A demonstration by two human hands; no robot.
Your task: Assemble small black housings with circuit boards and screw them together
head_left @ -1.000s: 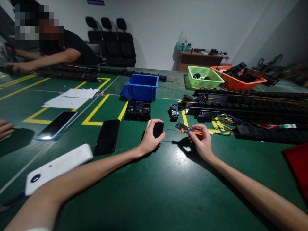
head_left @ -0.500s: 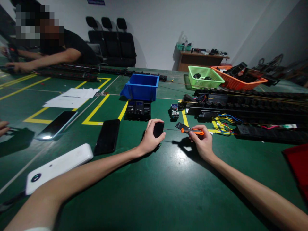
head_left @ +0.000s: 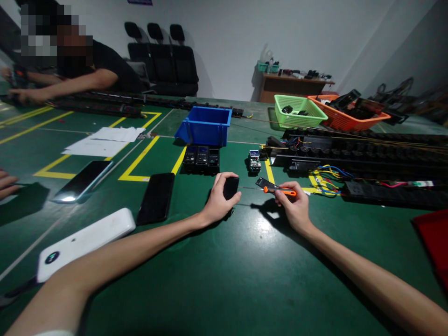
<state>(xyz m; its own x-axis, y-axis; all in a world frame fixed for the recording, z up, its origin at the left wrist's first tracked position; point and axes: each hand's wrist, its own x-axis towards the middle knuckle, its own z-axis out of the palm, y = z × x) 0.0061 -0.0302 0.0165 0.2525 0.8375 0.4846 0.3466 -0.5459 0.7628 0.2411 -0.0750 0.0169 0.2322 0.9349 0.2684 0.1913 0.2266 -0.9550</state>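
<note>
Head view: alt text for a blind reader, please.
A left hand grips a black object; the right hand points an orange-handled screwdriver at it over a green table. Beyond are black modules and a blue bin.

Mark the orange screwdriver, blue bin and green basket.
Orange screwdriver (head_left: 270,190): head view, front of the handle.
Blue bin (head_left: 206,135): head view, near wall.
Green basket (head_left: 298,121): head view, near wall.

Black seats (head_left: 161,63) stand by the wall (head_left: 280,37), beyond white papers (head_left: 100,143).
</note>
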